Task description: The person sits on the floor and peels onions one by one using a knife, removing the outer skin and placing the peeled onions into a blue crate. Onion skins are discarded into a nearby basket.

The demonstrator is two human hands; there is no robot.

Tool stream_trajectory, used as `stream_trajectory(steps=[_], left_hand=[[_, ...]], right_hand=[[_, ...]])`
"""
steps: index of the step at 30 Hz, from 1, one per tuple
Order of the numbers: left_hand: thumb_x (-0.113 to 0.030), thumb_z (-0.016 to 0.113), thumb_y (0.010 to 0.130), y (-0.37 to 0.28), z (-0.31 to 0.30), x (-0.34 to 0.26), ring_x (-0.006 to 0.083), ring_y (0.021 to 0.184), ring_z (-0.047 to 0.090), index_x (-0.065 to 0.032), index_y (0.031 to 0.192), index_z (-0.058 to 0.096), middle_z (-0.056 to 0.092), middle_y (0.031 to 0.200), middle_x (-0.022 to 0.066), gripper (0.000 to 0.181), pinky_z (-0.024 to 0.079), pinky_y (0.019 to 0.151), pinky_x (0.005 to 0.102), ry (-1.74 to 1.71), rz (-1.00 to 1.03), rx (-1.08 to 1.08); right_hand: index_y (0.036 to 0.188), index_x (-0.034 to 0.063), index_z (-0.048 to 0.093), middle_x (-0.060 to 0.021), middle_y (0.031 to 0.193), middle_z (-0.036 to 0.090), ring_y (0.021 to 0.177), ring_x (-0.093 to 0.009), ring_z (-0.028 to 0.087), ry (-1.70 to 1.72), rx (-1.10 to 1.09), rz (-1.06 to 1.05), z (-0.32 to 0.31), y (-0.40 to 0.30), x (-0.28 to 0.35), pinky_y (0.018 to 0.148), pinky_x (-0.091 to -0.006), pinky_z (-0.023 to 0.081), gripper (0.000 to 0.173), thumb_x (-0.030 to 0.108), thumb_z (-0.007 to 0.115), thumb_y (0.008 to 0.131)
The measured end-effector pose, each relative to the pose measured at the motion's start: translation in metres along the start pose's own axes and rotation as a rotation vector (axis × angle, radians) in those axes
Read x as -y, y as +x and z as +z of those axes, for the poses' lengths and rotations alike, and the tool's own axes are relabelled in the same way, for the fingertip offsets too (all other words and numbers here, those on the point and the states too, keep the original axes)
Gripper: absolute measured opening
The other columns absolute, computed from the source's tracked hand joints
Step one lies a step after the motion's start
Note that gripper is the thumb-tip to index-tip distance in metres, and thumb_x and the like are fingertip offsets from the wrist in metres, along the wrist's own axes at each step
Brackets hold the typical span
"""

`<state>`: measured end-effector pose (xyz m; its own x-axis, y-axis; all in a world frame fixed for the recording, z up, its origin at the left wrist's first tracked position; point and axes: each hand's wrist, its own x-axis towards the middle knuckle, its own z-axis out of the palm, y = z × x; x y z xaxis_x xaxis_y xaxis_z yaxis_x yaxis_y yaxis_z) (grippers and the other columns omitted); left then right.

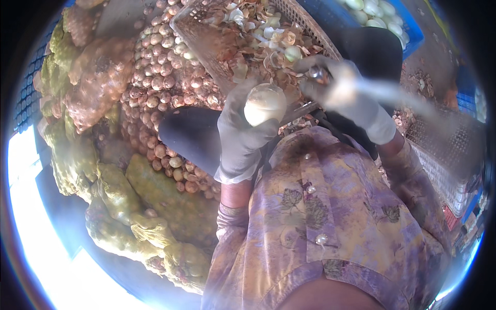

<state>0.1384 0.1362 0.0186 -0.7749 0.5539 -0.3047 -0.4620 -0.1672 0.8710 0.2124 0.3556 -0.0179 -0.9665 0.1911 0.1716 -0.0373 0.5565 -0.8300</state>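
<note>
My left hand point(242, 128), in a pale grey glove, holds a peeled white onion point(265, 104) above my lap. To its right, my right hand point(337, 87) wears a similar glove and is curled around a small tool with a shiny metal part point(316, 72); blur hides what kind of tool it is. Beyond both hands stands a plastic crate point(201, 50) holding loose onion skins point(248, 50). Among the skins, near my right fingertips, lies a pale peeled onion point(293, 53).
Unpeeled onions point(155, 69) are heaped on the left, alongside filled mesh sacks point(99, 77). A blue crate point(414, 27) at the upper right contains peeled onions point(374, 13). Another perforated crate point(438, 166) stands at my right. My knees point(190, 135) flank the work area.
</note>
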Motion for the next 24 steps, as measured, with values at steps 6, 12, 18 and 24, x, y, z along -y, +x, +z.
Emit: stream_trajectory(steps=[6,12,18,24], left_hand=[[0.010,0.077,0.064,0.001,0.007,0.002,0.0185,0.104,0.064,0.0042,0.128,0.052,0.065,0.116,0.0119,0.069,0.052,0.090,0.0315,0.202,-0.132,0.078],[0.011,0.072,0.067,-0.003,0.001,0.006,0.0184,0.105,0.063,0.0048,0.129,0.052,0.065,0.117,0.0119,0.065,0.052,0.091,0.0319,0.208,-0.186,0.151],[0.005,0.072,0.068,-0.003,-0.004,0.016,0.0200,0.107,0.063,0.0050,0.131,0.052,0.065,0.119,0.0120,0.066,0.051,0.094,0.0323,0.012,-0.169,0.065],[-0.009,0.078,0.070,-0.006,-0.014,0.025,0.0232,0.110,0.064,0.0066,0.133,0.050,0.064,0.120,0.0148,0.071,0.053,0.095,0.0345,-0.188,-0.018,0.187]], right_hand=[[0.102,0.0114,0.064,-0.0044,0.066,0.060,0.060,-0.022,0.066,-0.029,0.019,-0.192,0.002,-0.011,0.038,0.055,-0.0351,0.049,0.022,0.018,0.073,0.082],[0.090,0.0072,0.061,-0.0049,0.065,0.058,0.057,-0.027,0.059,-0.004,0.105,-0.214,-0.001,-0.006,0.026,0.056,-0.0324,0.046,0.014,0.010,0.069,0.079],[0.095,0.0025,0.064,-0.0100,0.066,0.057,0.055,-0.025,0.053,0.200,-0.001,-0.077,0.007,-0.004,0.003,0.058,-0.0301,0.045,0.017,0.009,0.068,0.080],[0.102,0.0015,0.065,-0.0092,0.070,0.059,0.061,-0.016,0.057,0.020,0.041,0.005,-0.008,-0.001,-0.008,0.063,-0.0287,0.047,0.020,0.011,0.069,0.084]])
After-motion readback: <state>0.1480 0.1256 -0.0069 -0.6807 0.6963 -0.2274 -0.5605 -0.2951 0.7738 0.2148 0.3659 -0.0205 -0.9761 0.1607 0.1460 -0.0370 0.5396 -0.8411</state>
